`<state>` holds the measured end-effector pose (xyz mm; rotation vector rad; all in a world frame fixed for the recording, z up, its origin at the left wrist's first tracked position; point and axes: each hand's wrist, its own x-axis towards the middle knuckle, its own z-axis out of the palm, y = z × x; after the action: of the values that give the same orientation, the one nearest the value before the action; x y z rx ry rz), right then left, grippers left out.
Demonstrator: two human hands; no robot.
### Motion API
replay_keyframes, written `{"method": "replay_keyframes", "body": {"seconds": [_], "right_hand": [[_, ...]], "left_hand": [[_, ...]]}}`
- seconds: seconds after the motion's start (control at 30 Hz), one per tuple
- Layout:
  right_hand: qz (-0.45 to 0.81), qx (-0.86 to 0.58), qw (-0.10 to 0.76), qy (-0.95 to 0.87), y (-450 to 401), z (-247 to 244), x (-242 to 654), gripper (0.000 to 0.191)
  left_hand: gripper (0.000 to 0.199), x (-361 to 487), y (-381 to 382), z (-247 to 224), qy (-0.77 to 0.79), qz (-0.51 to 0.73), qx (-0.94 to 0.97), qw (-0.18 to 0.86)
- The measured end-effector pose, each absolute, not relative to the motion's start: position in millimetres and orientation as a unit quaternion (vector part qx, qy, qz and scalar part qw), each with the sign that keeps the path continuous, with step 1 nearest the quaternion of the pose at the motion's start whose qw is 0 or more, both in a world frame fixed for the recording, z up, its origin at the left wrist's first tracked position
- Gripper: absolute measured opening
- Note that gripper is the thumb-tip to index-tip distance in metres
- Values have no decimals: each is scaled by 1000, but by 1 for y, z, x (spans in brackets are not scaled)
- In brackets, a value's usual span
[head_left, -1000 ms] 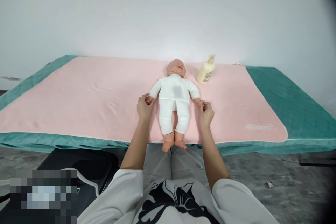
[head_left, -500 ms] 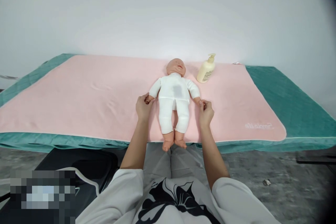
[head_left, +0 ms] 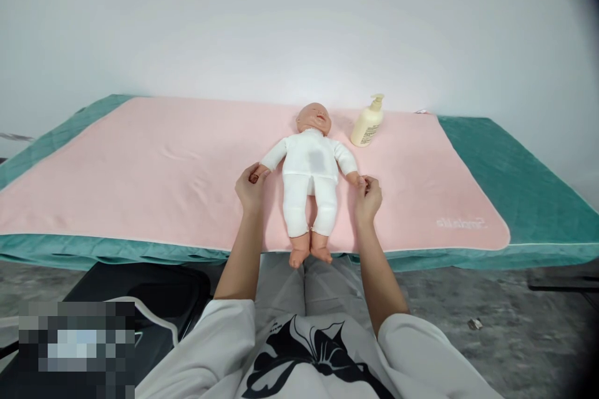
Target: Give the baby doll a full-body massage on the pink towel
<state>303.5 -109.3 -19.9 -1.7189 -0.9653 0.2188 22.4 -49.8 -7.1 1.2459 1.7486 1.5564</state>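
A baby doll with a white cloth body lies on its back on a pink mat, head toward the wall and feet over the front edge. My left hand is closed around the doll's hand on the left side, fingers wrapped over it. On the other side my right hand pinches the doll's other hand between thumb and fingers. Both doll arms are spread outward and down. A grey patch shows on the doll's chest. Close to its head, on the right, stands a cream pump bottle.
The mat lies on a green padded cover over a bed or table against a white wall. Below the front edge at left is a black chair-like object with a white cable. A small scrap lies on the grey floor.
My left hand has shifted slightly left and up, drawing the doll's arm farther out from its body. My right hand keeps nearly the same place.
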Motion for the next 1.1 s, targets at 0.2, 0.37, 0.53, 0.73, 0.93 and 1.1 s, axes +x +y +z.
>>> {"method": "replay_keyframes", "body": {"seconds": [0.2, 0.37, 0.53, 0.73, 0.93, 1.1], "right_hand": [[126, -698, 594, -379, -102, -24, 308, 49], [162, -659, 646, -349, -91, -30, 317, 55], [194, -632, 678, -321, -75, -27, 326, 55], [243, -599, 700, -303, -62, -23, 334, 47], [274, -591, 706, -279, -62, -29, 338, 42], [288, -546, 736, -276, -63, -33, 340, 42]], "left_hand": [[38, 16, -45, -13, 622, 600, 432, 260], [39, 5, -33, -31, 596, 632, 405, 286], [38, 3, -24, -39, 580, 650, 370, 323], [29, 9, -24, -25, 558, 684, 314, 350], [25, 10, -26, -19, 533, 701, 281, 381], [17, 7, -21, -19, 513, 717, 262, 393]]}}
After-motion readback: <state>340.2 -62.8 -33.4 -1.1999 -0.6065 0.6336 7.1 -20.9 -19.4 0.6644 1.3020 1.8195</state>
